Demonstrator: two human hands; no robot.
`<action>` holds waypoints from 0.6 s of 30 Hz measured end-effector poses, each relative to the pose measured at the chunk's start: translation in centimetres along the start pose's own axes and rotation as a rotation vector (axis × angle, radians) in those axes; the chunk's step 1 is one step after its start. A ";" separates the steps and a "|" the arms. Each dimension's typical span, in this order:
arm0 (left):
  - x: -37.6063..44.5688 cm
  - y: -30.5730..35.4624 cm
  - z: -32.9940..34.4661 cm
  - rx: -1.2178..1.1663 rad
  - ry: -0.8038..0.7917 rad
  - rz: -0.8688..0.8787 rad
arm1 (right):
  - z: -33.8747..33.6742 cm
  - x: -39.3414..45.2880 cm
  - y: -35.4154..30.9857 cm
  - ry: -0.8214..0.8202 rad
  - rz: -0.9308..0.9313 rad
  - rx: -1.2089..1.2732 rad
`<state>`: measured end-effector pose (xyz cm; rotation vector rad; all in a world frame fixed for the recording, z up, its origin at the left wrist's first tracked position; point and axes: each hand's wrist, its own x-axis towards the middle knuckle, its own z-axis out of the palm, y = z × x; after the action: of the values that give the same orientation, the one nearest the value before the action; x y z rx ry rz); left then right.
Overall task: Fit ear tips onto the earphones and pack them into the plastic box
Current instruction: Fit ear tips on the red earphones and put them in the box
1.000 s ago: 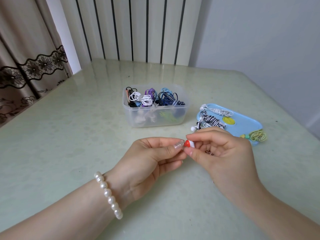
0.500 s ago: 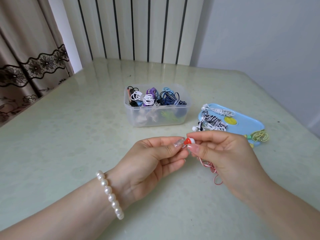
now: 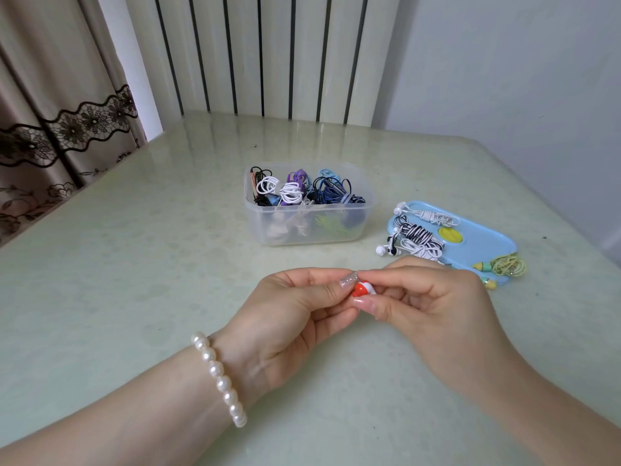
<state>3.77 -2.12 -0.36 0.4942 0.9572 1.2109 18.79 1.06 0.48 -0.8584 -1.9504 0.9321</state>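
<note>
Curtain point(image 3: 50, 136): at 10 o'clock, beige with a dark lace band; no writing.
Bracelet point(image 3: 220, 378): pearl beads round the left wrist, at 7 o'clock.
Left hand point(image 3: 285, 317): near centre above the table point(image 3: 134, 264); fingers curled in, thumb and forefinger tips closed against the earbud from its 9 o'clock side. Whether a loose ear tip sits between them cannot be told.
Plastic box point(image 3: 307, 227): clear, lidless, at 12 o'clock from the hands and well apart from them; already holds coiled earphones in black, white, purple and blue, with green low down. No label seen.
Earbud point(image 3: 363, 288): red shell with a white end, pinched where the two hands meet. Judged very light, small, hard and smooth, so apt to slip; best held by the shell, leaving the nozzle free. An ear tip would be soft and stretchy.
Right hand point(image 3: 433, 304): fingers curled, thumb below and forefinger above, gripping the earbud from 3 o'clock.
Blue lid point(image 3: 484, 242): at 2 o'clock on the table; yellow round mark, nothing readable.
Striped earphones point(image 3: 415, 235): wound bundle on the lid with a white set beside it.
Yellow-green earphones point(image 3: 507, 265): coiled at the lid's right end.
</note>
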 end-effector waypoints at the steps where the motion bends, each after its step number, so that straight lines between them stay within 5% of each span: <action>1: 0.0 0.0 0.1 -0.002 0.002 0.000 | 0.1 -0.1 -0.1 0.005 -0.015 -0.007; 7: 0.1 0.2 0.1 -0.050 0.045 -0.039 | -1.0 0.6 -0.6 0.031 0.310 0.309; 18: -0.3 0.1 0.4 -0.054 0.006 -0.092 | -1.0 0.8 -0.9 0.049 0.313 0.352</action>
<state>4.00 -2.25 0.05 0.3998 0.9402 1.1529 19.06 1.57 1.96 -0.9801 -1.5695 1.3749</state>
